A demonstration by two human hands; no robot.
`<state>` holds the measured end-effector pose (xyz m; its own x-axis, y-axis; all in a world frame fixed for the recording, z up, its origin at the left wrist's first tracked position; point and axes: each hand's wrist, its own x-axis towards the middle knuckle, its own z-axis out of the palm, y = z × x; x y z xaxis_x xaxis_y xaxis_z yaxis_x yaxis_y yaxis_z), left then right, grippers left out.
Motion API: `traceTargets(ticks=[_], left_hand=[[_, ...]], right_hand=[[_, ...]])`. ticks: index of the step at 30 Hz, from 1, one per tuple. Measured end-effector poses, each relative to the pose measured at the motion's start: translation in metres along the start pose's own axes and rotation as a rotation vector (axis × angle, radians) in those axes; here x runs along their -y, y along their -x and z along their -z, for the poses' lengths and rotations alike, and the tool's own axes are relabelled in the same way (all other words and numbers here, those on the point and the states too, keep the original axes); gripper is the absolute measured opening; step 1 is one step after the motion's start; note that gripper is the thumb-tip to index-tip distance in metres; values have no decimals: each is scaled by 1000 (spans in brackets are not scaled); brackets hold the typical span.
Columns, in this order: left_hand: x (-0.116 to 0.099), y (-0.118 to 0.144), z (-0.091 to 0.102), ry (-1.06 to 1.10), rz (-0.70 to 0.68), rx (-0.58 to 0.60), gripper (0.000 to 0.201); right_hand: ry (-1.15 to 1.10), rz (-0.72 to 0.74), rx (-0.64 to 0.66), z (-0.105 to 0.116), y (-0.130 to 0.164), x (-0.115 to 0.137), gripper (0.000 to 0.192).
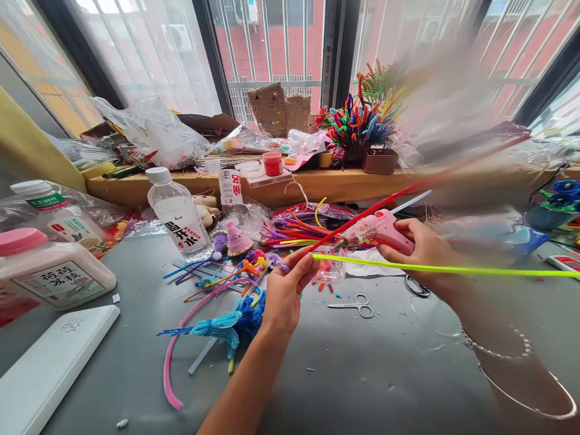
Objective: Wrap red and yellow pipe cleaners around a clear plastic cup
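White box (49, 362) at near left edge of grey table (362, 374); right forearm with bracelets (498, 350) at near right. Left hand (285, 287) pinched shut on the ends of a red pipe cleaner (385, 202) and a yellow-green pipe cleaner (430, 269), both running off to the right. Right hand (426, 251) clamped around pink glue gun (378, 229), nozzle pointing left, close to the left fingertips. Small scissors (356, 305) flat on table just below and between the hands. Water bottle (179, 214) upright, well left. Loose pipe-cleaner pieces (226, 320) beside left wrist.
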<state>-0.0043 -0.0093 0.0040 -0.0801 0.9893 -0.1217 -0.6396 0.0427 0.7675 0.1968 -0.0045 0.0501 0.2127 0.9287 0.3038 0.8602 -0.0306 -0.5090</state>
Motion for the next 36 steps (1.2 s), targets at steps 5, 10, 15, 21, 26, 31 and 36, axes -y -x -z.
traceTargets(ticks=[5, 10, 15, 21, 26, 31, 36], left_hand=[[2, 0, -1, -6, 4, 1, 21], [2, 2, -1, -10, 0, 24, 20], [1, 3, -2, -35, -15, 30, 19], [2, 4, -3, -86, -47, 27, 17], [3, 5, -2, -95, -68, 33, 17], [3, 6, -2, -97, -75, 38, 19], [3, 6, -3, -117, -82, 41, 19]], right_hand=[[56, 51, -42, -2, 3, 2, 52], [74, 95, -77, -2, 7, 6, 46], [78, 70, -74, -1, 9, 7, 49], [52, 68, -97, -3, 11, 4, 53], [66, 25, -33, 1, 12, 12, 51], [105, 8, -15, 2, 13, 14, 48], [23, 61, -57, -3, 13, 7, 53]])
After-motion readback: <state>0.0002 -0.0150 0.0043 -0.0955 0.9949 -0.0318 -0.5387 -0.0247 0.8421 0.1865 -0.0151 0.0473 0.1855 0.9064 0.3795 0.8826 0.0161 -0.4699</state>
